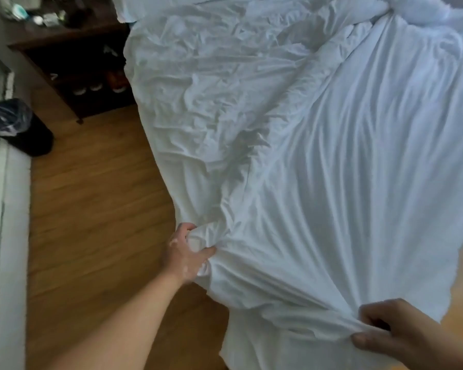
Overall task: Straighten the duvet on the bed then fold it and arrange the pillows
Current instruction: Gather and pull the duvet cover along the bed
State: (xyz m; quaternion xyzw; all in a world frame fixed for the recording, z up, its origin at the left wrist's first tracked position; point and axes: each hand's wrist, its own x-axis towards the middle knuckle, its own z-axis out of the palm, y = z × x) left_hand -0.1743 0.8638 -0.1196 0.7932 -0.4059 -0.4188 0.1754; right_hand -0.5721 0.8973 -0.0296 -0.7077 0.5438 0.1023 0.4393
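A white duvet [345, 169] lies stretched over the bed, with long folds running from its near end toward the head of the bed. My left hand [186, 252] grips a bunched corner of it at the bed's near left edge. My right hand [393, 335] pinches the duvet's near edge at the lower right. The left half of the bed shows a crumpled white sheet [198, 76]. A rumpled heap of white bedding [425, 9] sits at the far right. A white pillow corner [129, 9] shows at the top.
Wooden floor [91, 209] runs along the bed's left side. A dark wooden shelf unit [72, 49] with shoes stands at the far left by the bed's head. A black bin [19, 126] with a plastic liner stands by a pale wall or ledge [6, 236].
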